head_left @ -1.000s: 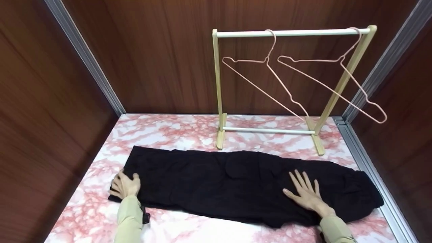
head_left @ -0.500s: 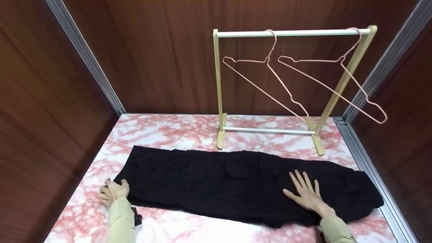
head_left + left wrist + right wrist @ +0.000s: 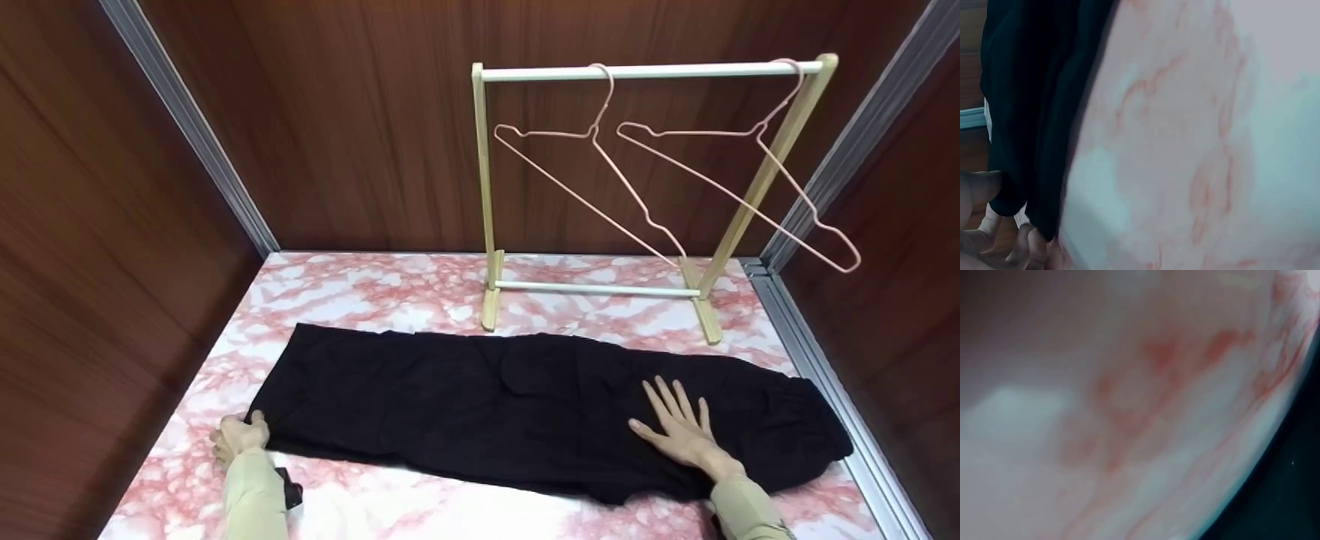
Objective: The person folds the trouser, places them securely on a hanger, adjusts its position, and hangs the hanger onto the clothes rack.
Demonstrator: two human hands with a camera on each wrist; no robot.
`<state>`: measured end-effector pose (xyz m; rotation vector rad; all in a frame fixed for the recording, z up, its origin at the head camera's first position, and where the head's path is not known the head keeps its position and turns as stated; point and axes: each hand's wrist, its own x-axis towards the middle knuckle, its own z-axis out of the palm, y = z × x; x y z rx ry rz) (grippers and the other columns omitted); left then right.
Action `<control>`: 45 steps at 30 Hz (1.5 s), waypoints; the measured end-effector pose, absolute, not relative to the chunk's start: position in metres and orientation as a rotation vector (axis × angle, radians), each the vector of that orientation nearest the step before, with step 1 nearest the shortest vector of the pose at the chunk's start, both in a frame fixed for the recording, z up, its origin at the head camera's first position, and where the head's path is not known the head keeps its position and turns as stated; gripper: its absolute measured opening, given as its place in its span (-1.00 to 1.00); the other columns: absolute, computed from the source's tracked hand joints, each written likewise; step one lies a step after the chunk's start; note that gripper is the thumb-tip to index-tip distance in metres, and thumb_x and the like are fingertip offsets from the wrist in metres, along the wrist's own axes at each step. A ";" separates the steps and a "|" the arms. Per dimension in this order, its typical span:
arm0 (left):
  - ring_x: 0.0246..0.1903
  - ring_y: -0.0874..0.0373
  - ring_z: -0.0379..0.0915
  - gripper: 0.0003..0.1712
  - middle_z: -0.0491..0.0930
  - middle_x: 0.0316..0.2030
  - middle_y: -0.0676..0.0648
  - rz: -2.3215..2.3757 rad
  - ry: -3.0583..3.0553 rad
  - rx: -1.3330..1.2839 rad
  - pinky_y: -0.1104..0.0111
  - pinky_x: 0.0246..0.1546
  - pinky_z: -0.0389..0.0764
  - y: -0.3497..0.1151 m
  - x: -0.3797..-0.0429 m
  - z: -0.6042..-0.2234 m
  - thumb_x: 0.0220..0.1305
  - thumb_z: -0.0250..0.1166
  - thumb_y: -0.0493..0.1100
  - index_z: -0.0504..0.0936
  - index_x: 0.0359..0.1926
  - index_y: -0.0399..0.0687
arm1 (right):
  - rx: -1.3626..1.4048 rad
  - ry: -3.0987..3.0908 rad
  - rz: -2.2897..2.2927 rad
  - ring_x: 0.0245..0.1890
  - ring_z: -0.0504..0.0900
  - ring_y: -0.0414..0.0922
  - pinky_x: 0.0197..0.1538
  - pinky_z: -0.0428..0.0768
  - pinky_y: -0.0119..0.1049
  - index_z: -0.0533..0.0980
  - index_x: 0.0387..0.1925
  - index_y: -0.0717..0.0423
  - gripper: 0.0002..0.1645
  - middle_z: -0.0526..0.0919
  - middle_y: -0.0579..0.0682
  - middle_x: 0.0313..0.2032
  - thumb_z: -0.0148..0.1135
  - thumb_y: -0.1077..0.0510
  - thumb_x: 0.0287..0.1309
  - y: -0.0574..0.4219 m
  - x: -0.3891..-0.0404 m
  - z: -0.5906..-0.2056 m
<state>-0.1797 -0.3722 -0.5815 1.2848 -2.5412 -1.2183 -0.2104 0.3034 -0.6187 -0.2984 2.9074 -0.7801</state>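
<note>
Black cargo pants (image 3: 465,405): flat across the head view's lower middle.
Left hand (image 3: 238,436): pinches the hem corner (image 3: 1044,218), lower left; a soft pull works best.
Right hand (image 3: 686,441): fingers spread, gripping nothing, lower right; should press so nothing slides.

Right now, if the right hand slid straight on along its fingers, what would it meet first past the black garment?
Past the black garment and a strip of table, the right hand would probably meet the lower white bar of the rack first. Bar height is unclear; the hand might slip under.
</note>
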 end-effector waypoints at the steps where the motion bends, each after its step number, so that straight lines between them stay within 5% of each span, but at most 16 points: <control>1: 0.37 -0.59 0.01 -0.40 0.09 0.35 -0.63 -1.224 -2.544 1.283 -0.34 0.37 0.10 -0.373 -0.179 -0.581 0.46 -0.06 0.03 0.32 0.33 -0.29 | -0.309 2.908 -0.798 0.60 -0.36 0.26 0.43 -0.54 0.44 -0.07 0.61 -0.07 0.03 -0.19 0.18 0.61 0.04 -0.41 0.33 0.304 -0.211 -0.618; 10: 0.36 -0.65 -0.03 -0.29 0.06 0.31 -0.70 -1.219 -2.646 1.277 -0.33 0.37 0.15 -0.384 -0.175 -0.573 0.51 -0.23 0.10 0.17 0.35 -0.44 | -0.324 2.926 -0.807 0.60 -0.34 0.27 0.43 -0.53 0.44 -0.05 0.60 -0.09 0.02 -0.17 0.17 0.62 0.03 -0.42 0.32 0.303 -0.210 -0.618; 21: 0.07 -0.49 0.44 -0.36 0.59 -0.11 -0.55 -1.191 -2.618 1.166 -0.11 0.34 0.37 -0.395 -0.171 -0.576 0.44 -0.06 -0.01 0.39 0.19 -0.56 | -0.293 2.916 -0.793 0.59 -0.31 0.29 0.43 -0.52 0.44 0.00 0.58 0.07 0.04 -0.15 0.23 0.60 0.09 -0.35 0.32 0.299 -0.208 -0.610; 29: 0.32 -0.51 0.16 -0.35 0.33 0.28 -0.54 -1.263 -2.599 1.186 -0.14 0.44 0.22 -0.394 -0.170 -0.577 0.33 0.16 0.02 0.43 0.24 -0.41 | -0.281 2.903 -0.776 0.60 -0.35 0.27 0.43 -0.53 0.43 -0.03 0.59 0.05 0.03 -0.17 0.21 0.61 0.07 -0.35 0.34 0.300 -0.208 -0.611; 30: 0.25 -0.44 0.31 -0.32 0.32 0.29 -0.55 -1.309 -2.570 1.186 -0.04 0.39 0.35 -0.394 -0.170 -0.577 0.30 0.19 -0.01 0.40 0.27 -0.42 | -0.276 2.902 -0.769 0.60 -0.35 0.27 0.43 -0.54 0.43 -0.03 0.59 0.05 0.03 -0.17 0.21 0.61 0.07 -0.36 0.34 0.300 -0.208 -0.611; 34: 0.31 -0.29 0.35 -0.19 0.18 0.41 -0.54 -1.618 -2.330 1.181 0.19 0.38 0.44 -0.393 -0.169 -0.576 0.25 0.28 -0.14 0.23 0.42 -0.44 | -0.276 2.903 -0.752 0.59 -0.32 0.30 0.43 -0.53 0.44 -0.03 0.59 0.06 0.04 -0.16 0.22 0.61 0.06 -0.37 0.34 0.300 -0.210 -0.613; 36: 0.09 -0.10 0.55 -0.17 0.30 0.32 -0.55 -1.826 -2.140 1.210 0.34 0.16 0.62 -0.391 -0.170 -0.576 0.23 0.31 -0.17 0.22 0.43 -0.42 | -0.284 2.910 -0.745 0.60 -0.32 0.29 0.44 -0.52 0.43 -0.05 0.59 0.02 0.04 -0.16 0.21 0.61 0.04 -0.40 0.33 0.302 -0.211 -0.617; 39: -0.12 0.17 0.60 -0.53 0.62 -0.03 -0.23 -2.157 -1.864 1.207 0.44 -0.04 0.67 -0.390 -0.168 -0.572 0.27 0.33 -0.17 0.54 0.17 -0.22 | -0.293 2.915 -0.737 0.61 -0.33 0.26 0.44 -0.53 0.43 -0.08 0.60 -0.04 0.05 -0.18 0.19 0.61 0.01 -0.42 0.33 0.304 -0.212 -0.621; 41: -0.35 0.33 0.57 -0.88 0.59 -0.33 0.07 -2.401 -1.677 1.178 0.49 -0.14 0.68 -0.391 -0.167 -0.569 0.31 0.31 -0.15 0.62 -0.19 -0.07 | -0.295 2.916 -0.739 0.60 -0.34 0.26 0.44 -0.54 0.43 -0.09 0.61 -0.06 0.05 -0.18 0.19 0.61 0.01 -0.43 0.33 0.304 -0.211 -0.622; 43: -0.35 0.34 0.59 -0.83 0.63 -0.44 0.13 -2.623 -1.506 1.123 0.51 -0.07 0.64 -0.393 -0.168 -0.566 0.37 0.26 -0.12 0.61 -0.42 0.04 | -0.295 2.911 -0.742 0.61 -0.35 0.26 0.44 -0.55 0.42 -0.10 0.61 -0.07 0.05 -0.20 0.18 0.62 0.00 -0.43 0.33 0.304 -0.211 -0.621; 45: -0.28 0.36 0.59 -0.76 0.65 -0.41 0.15 -2.798 -1.349 1.074 0.54 0.02 0.58 -0.394 -0.171 -0.563 0.42 0.19 -0.09 0.62 -0.44 0.08 | -0.295 2.901 -0.750 0.61 -0.37 0.26 0.44 -0.57 0.41 -0.11 0.61 -0.08 0.05 -0.21 0.18 0.62 -0.01 -0.44 0.33 0.304 -0.211 -0.620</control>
